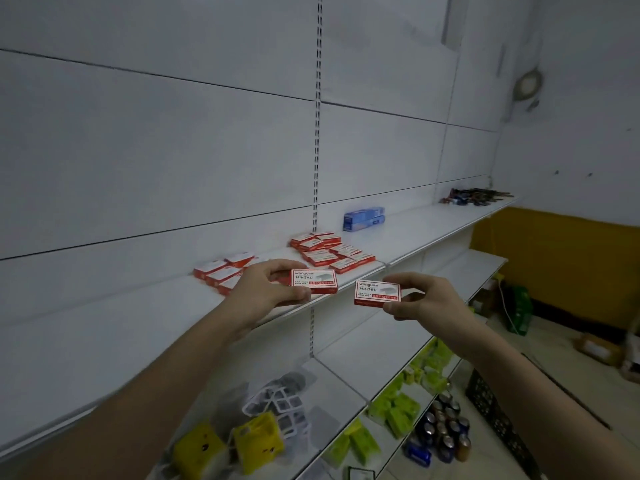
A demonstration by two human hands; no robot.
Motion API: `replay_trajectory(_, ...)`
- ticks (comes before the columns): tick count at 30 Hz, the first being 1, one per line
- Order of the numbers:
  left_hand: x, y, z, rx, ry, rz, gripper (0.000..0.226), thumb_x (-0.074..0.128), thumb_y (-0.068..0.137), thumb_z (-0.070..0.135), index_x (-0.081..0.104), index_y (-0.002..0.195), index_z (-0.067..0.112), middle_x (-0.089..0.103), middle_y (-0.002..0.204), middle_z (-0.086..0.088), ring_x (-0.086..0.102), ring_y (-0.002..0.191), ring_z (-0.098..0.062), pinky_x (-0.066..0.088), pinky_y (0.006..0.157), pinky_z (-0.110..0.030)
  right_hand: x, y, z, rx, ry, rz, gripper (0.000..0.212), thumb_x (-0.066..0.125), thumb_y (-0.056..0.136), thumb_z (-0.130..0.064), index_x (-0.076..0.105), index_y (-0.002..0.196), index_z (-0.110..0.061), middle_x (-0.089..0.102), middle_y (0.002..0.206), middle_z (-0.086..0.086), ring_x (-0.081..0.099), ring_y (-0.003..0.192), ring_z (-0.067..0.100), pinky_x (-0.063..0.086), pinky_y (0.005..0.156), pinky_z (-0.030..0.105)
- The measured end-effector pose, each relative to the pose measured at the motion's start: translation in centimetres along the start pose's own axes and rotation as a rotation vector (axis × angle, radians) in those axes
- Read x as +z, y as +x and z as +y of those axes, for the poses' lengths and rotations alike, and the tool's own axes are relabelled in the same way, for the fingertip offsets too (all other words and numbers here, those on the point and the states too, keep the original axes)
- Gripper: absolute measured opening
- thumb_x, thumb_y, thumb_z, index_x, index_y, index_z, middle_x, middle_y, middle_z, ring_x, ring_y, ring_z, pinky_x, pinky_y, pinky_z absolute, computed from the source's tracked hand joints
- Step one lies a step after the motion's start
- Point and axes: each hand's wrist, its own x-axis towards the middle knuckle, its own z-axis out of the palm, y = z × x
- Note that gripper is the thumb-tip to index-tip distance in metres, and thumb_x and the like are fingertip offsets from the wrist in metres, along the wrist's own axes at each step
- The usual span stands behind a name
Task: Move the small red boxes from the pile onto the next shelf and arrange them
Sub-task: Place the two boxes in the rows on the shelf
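Note:
My left hand (263, 289) pinches a small red and white box (317, 281) over the front edge of the white shelf (138, 323). My right hand (426, 303) pinches another small red box (377, 293) in the air, just off the shelf edge. A group of several red boxes (221, 271) lies on the shelf behind my left hand. A looser pile of red boxes (332, 252) lies further right, straddling the joint to the adjoining shelf section (433, 223).
A blue box (363, 218) stands at the back of the right shelf section, and dark small items (478, 196) lie at its far end. Lower shelves hold yellow and green packs (256, 441), a wire rack and cans (446, 427). A black crate (498, 420) stands on the floor.

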Motion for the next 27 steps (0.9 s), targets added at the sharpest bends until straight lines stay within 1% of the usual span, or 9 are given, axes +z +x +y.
replay_trajectory(4,0.5,7.0,-1.0,0.017,0.002,0.002,0.041,0.081,0.071,0.004,0.069,0.106,0.022,0.071,0.107,-0.003,0.071,0.09,-0.017,0.058,0.076,-0.025,-2.5,6.4,1.4,0.033,-0.048,-0.005,0.042,0.075,0.08,-0.003,0.067,0.117,-0.019,0.07,0.102,-0.001,0.07,0.082,0.017,0.058,0.073,0.022)
replay_trajectory(8,0.1,13.5,-1.4,0.055,0.024,0.075,0.04,0.079,0.073,0.001,0.067,0.109,0.015,0.07,0.107,-0.002,0.07,0.086,-0.009,0.054,0.069,-0.014,-4.7,13.2,1.6,-0.007,-0.065,0.005,0.041,0.074,0.081,-0.003,0.066,0.117,-0.021,0.07,0.099,-0.001,0.071,0.082,0.015,0.058,0.071,0.019)
replay_trajectory(11,0.3,17.0,-1.8,0.016,-0.018,0.135,0.041,0.077,0.074,-0.002,0.066,0.112,0.01,0.067,0.11,-0.004,0.069,0.09,-0.013,0.054,0.065,-0.012,-5.2,17.9,2.9,-0.015,-0.023,-0.014,0.041,0.072,0.082,-0.002,0.064,0.12,-0.015,0.07,0.101,0.001,0.072,0.085,0.017,0.059,0.073,0.022)
replay_trajectory(13,0.5,19.1,-2.7,-0.021,0.007,0.167,0.041,0.077,0.074,-0.003,0.065,0.111,0.009,0.068,0.109,-0.006,0.069,0.089,-0.015,0.052,0.06,-0.01,-4.8,20.8,4.2,-0.004,-0.035,-0.059,0.041,0.072,0.081,-0.001,0.064,0.12,-0.015,0.071,0.101,0.0,0.072,0.081,0.013,0.055,0.065,0.017)
replay_trajectory(14,0.6,20.0,-3.1,-0.036,0.025,0.173,0.041,0.077,0.074,-0.003,0.065,0.111,0.009,0.068,0.109,-0.006,0.069,0.092,-0.017,0.053,0.061,-0.011,-4.5,22.2,4.8,-0.002,-0.047,-0.077,0.042,0.073,0.081,-0.002,0.064,0.119,-0.016,0.071,0.101,-0.001,0.072,0.08,0.011,0.054,0.061,0.016)
replay_trajectory(16,0.7,21.9,-3.8,-0.071,0.087,0.198,0.042,0.078,0.074,0.0,0.065,0.113,0.011,0.067,0.11,-0.005,0.067,0.098,-0.021,0.056,0.066,-0.015,-4.1,25.3,6.1,-0.008,-0.046,-0.091,0.041,0.072,0.082,-0.003,0.063,0.119,-0.018,0.07,0.105,-0.001,0.071,0.085,0.013,0.054,0.064,0.017)
replay_trajectory(19,1.1,23.7,-4.8,-0.113,0.191,0.25,0.041,0.079,0.074,0.007,0.067,0.113,0.013,0.068,0.108,-0.001,0.068,0.096,-0.018,0.058,0.073,-0.02,-3.6,29.8,8.2,-0.032,-0.042,-0.118,0.039,0.073,0.082,-0.004,0.063,0.115,-0.022,0.068,0.11,-0.001,0.067,0.092,0.012,0.052,0.067,0.017)
replay_trajectory(23,2.7,25.2,-5.5,-0.193,0.34,0.32,0.037,0.08,0.076,0.017,0.068,0.11,0.02,0.068,0.105,0.006,0.07,0.084,-0.011,0.051,0.058,-0.012,-3.4,35.3,10.6,-0.076,-0.058,-0.236,0.04,0.073,0.082,-0.007,0.064,0.119,-0.019,0.067,0.109,-0.003,0.066,0.092,0.011,0.052,0.067,0.016)
replay_trajectory(27,4.8,26.9,-6.0,-0.277,0.517,0.345,0.041,0.082,0.072,0.023,0.07,0.111,0.02,0.069,0.107,0.005,0.065,0.092,-0.012,0.051,0.081,-0.026,-3.1,39.8,12.3,-0.109,-0.102,-0.396,0.037,0.074,0.083,-0.015,0.065,0.118,-0.022,0.068,0.105,-0.006,0.065,0.091,0.015,0.053,0.069,0.023)
